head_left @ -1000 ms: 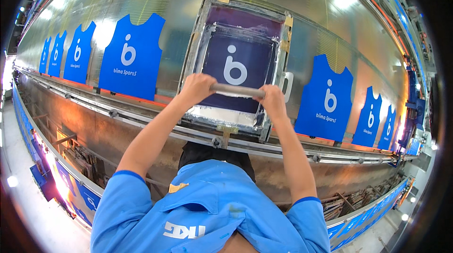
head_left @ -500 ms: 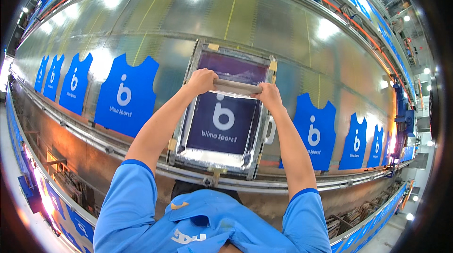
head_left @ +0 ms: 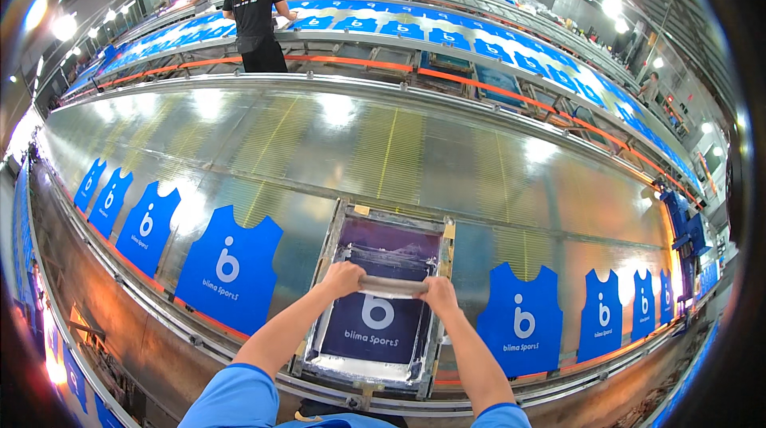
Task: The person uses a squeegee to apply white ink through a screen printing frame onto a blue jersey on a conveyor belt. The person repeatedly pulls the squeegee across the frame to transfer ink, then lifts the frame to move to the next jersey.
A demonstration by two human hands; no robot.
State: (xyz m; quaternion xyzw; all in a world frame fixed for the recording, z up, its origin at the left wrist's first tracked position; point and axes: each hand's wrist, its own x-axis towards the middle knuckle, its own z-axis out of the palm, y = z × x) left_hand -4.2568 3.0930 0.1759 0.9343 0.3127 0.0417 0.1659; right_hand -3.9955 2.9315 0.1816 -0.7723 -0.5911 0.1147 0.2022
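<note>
A screen-printing frame (head_left: 447, 252) lies on the long table in front of me, its dark purple mesh (head_left: 391, 238) bearing a pale round emblem and lettering. Across the mesh runs a squeegee (head_left: 392, 286) with a pale handle. My left hand (head_left: 343, 278) is closed round its left end, and my right hand (head_left: 437, 297) grips the right end. The squeegee covers the emblem's upper part; its blade edge is hidden. Blue vest-shaped fabric pieces with white prints lie on both sides, the nearest being a left piece (head_left: 255, 264) and a right piece (head_left: 496, 308).
Metal rails (head_left: 199, 340) run along the table's near edge. A blue machine (head_left: 678, 220) stands at the right end. Beyond an orange rail (head_left: 511, 94), another table holds rows of blue pieces (head_left: 447, 39). A person in black (head_left: 254, 9) works there, with others farther off.
Both hands have drawn the squeegee toward me over the mesh, now covering the emblem's top. My view has tilted up, bringing the far table and people into sight.
</note>
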